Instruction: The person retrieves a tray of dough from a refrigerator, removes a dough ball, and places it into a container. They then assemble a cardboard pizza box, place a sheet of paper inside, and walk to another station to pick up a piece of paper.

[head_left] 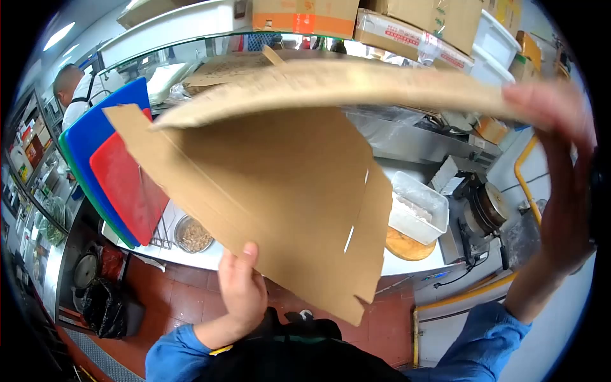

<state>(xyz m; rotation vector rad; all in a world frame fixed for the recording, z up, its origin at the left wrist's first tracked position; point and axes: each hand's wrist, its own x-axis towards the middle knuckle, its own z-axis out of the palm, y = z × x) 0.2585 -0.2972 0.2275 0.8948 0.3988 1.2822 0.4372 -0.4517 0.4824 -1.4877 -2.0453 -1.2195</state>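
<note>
A large sheet of brown cardboard fills the middle of the view, tilted above the counter. Its upper part is folded over or raised as a blurred flap. My left hand pinches the lower left edge, thumb on the face of the sheet. At the upper right, my right hand grips the end of the raised flap; its fingers are blurred by motion. Two narrow slits show in the right part of the sheet, and a notch is cut near its bottom corner. The cardboard hides much of the counter.
Blue and red boards stand at the left beside a metal bowl of food. A white tub rests on a round wooden board. Boxes line the shelf above. Another person stands far left.
</note>
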